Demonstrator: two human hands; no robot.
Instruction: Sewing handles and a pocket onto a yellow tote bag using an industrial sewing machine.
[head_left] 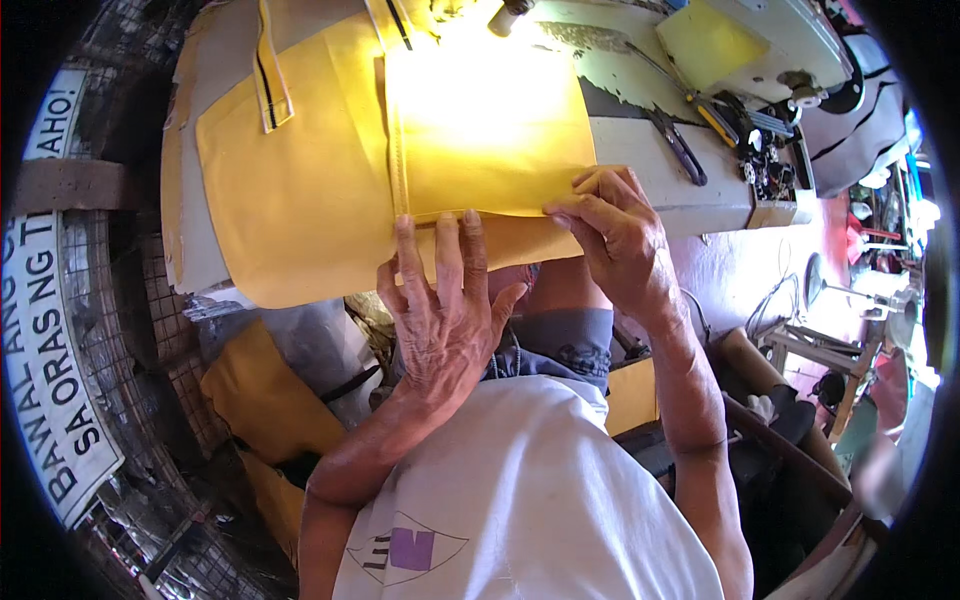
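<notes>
Panel (490, 180) lies on the table (635, 160); the left hand (440, 310) spreads on its near edge, gripping nothing, the right hand (622, 240) pinches that edge. Apparently aligning; next calls for steady pressure.

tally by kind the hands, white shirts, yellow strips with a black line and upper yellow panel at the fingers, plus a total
Hands: 2 (left hand, right hand)
White shirt: 1
Black-lined yellow strips: 2
Upper yellow panel: 1
Total: 6

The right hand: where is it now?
In the head view, the right hand is right of centre, at the lower right corner of the yellow panel, right of the left hand.
</notes>
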